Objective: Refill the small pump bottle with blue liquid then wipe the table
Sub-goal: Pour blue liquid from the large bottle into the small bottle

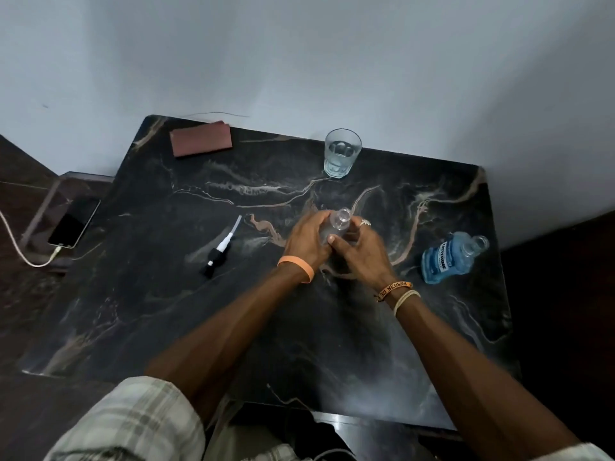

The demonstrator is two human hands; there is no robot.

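Two bottles, one pump top, one glass, one cloth and one phone are seen. The small bottle (339, 224) is held over the middle of the table (233, 311), its top off. It is gripped by both hands: the left hand (307, 239) is curled round one side, and the right hand (361, 247) is pinched on the other. The pump top (218, 249) is laid left of the small bottle. The blue bottle (447, 257), uncapped, is seen right of it. The glass (342, 153) is behind it, the cloth (200, 138) far back-left, the phone (74, 227) far left.

Blue mouthwash bottle (446, 258) label reads "LISTERINE" (smaller print illegible); orange wristband (396, 287) txt too blurry.
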